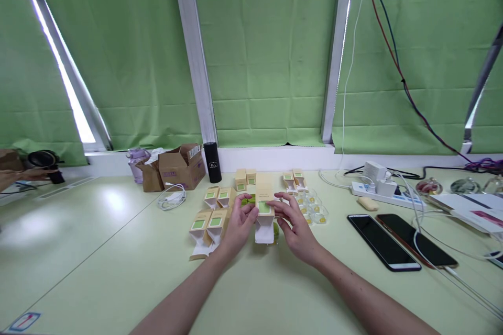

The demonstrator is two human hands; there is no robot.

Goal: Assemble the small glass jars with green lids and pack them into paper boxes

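Observation:
A small cream carton [264,194] with a green front panel stands upright between my hands, its white flap [264,234] hanging open at the bottom. My left hand [240,222] grips its left side, thumb near the panel. On the other side, the fingers of my right hand [294,224] press against the carton's right edge and front. A green item [276,231] shows partly behind the flap; its kind is hidden. Left of my hands are similar cartons with open flaps [199,226]. Clear plastic trays [314,209] with yellowish pieces lie just beyond my right hand.
More cartons [240,180] stand at the back, and others [290,182] to their right. A cardboard box [181,167], black cylinder [212,162] and purple bottle [137,165] line the wall. Phones [383,241], a power strip [387,196] and white cables lie right. Another person's hand [37,174] appears far left.

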